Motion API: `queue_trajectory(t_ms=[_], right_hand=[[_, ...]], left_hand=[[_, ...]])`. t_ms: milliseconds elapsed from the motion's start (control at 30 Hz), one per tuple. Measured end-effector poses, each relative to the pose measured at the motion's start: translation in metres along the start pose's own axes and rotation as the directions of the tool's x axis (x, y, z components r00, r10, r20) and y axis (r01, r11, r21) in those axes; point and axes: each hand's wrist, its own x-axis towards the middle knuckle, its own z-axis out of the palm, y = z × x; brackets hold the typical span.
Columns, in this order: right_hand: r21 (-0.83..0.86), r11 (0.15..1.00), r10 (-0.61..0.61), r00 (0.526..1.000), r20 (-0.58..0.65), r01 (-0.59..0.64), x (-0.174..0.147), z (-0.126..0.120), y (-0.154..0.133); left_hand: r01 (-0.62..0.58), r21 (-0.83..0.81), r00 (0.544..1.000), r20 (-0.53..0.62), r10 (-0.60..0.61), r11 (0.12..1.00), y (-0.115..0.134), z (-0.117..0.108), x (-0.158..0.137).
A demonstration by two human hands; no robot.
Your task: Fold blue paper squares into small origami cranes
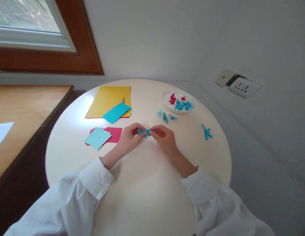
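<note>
Between my two hands, over the middle of the round table, is a small blue origami crane (143, 132). My left hand (130, 137) pinches its left side between thumb and fingers. On the other side, my right hand (164, 136) pinches the right end the same way. The fingers hide part of the folded paper. Just beyond my hands stand several finished paper cranes, among them a blue one (165, 117) and a pale one (159, 112). A white dish (164, 101) farther back holds red and blue cranes.
Yellow sheets (110, 96) lie at the back left under a blue paper rectangle (116, 112), with a partly covered metal tool (123, 100). Nearer are light-blue squares (98, 138) over red paper (116, 134). Blue scraps (206, 132) lie right. A wall socket (244, 87) is beyond.
</note>
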Motion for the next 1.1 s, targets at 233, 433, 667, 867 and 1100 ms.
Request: queue_trajectory(t_ms=[233, 433, 667, 867, 1100], right_hand=[[0.041, 0.999, 0.018, 1.0, 0.008, -0.019, 0.0, -0.003, 0.0], [-0.005, 1.0, 0.001, 1.0, 0.028, -0.001, -0.001, -0.003, -0.004], [-0.071, 0.997, 0.028, 0.999, 0.023, -0.026, -0.003, 0.001, -0.008], [-0.104, 0.994, 0.021, 1.0, 0.008, -0.02, -0.005, 0.003, -0.011], [-0.076, 0.996, 0.049, 0.999, 0.012, -0.048, -0.007, 0.004, -0.014]], left_hand=[[-0.166, 0.061, 0.986, -0.002, 0.167, 0.984, 0.001, -0.005, -0.001], [-0.14, 0.094, 0.99, 0.0, 0.141, 0.986, 0.002, -0.005, 0.0], [-0.064, 0.068, 0.998, -0.004, 0.064, 0.996, -0.005, -0.002, -0.002], [-0.032, 0.049, 0.999, -0.026, 0.033, 0.998, -0.007, 0.0, -0.002], [-0.028, 0.032, 0.999, -0.027, 0.029, 0.999, -0.003, 0.001, -0.003]])
